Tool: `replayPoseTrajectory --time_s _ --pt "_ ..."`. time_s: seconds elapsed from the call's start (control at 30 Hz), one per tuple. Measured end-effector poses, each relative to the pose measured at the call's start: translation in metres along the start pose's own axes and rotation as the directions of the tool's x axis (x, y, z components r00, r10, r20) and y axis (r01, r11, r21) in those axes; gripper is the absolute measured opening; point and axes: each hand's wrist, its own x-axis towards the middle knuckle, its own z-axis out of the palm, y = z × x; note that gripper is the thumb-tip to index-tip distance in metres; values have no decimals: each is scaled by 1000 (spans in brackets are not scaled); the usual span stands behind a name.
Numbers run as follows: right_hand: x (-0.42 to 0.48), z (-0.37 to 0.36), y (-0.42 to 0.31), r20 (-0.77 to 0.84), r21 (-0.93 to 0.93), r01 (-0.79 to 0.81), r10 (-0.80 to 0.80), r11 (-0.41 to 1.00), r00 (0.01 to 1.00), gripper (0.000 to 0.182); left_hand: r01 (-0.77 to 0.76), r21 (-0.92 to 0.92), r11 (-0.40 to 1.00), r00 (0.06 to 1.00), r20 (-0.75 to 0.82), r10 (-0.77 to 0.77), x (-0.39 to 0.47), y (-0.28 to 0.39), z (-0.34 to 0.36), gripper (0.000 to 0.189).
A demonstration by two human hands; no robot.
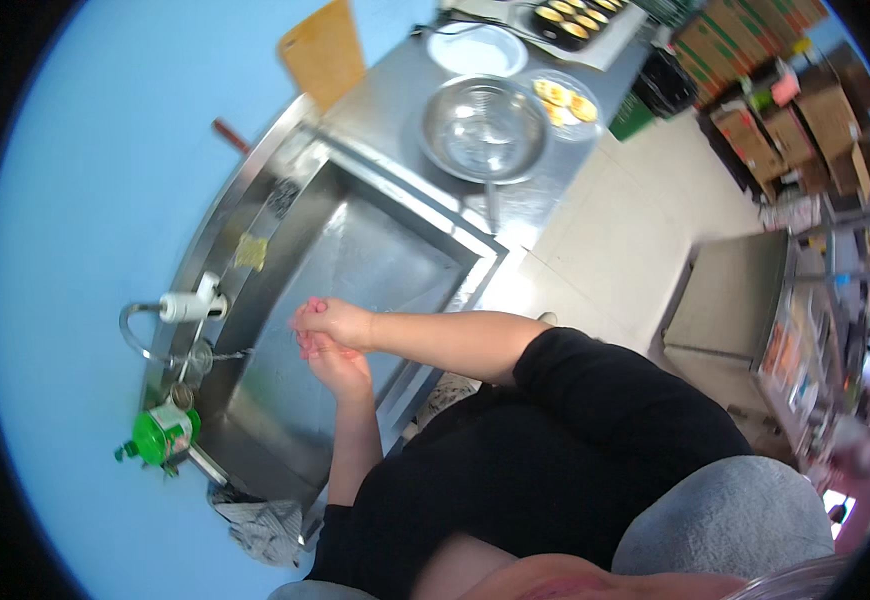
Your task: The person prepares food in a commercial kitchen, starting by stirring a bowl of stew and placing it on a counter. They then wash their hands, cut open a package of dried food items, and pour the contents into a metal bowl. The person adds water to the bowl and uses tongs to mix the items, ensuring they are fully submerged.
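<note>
Over the stainless steel sink (285, 420), my right hand (341, 322) lies against my left hand (336, 364), its fingers wrapped around the other's. Both look wet. How the fingers of the left hand are bent is partly hidden, and no object shows between the palms. A white tap (184, 306) with a curved metal spout stands at the sink's wall side, left of my hands. From the spout a thin stream of water (234, 355) runs, its end short of my fingertips in the picture. Near the tap stands a green pump bottle (169, 433) with a label.
Right of the sink, a steel counter (382, 112) bears a metal strainer (486, 131) over a bowl, a white plate (476, 49), a plate of yellow food (570, 105) and a black moulded pan (577, 22). A yellow sponge (251, 252) and striped cloth (262, 525) lie by the sink.
</note>
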Motion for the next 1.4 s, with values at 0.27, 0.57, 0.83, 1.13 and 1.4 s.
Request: replayPoseTrajectory --time_s 0.27,0.57,0.83,1.13,1.4 --pt "-344 -86 -245 164 -667 465 -494 582 854 31 258 728 -636 954 -298 46 22 9 -112 70" --pt "-699 -358 -234 -503 -855 -441 -645 273 575 44 -638 445 628 624 776 84 -101 -148 383 31" --pt "-738 -293 -182 -642 -701 273 -749 659 160 76 -354 67 933 -222 963 -154 -359 -379 581 27" --pt "-858 -393 -279 -671 -423 901 -702 99 -239 33 590 431 683 -177 894 -411 -483 -454 675 21" --pt "-916 -406 -332 -467 -759 569 -874 318 -135 42 -811 256 527 -376 462 -803 -340 -627 761 47"
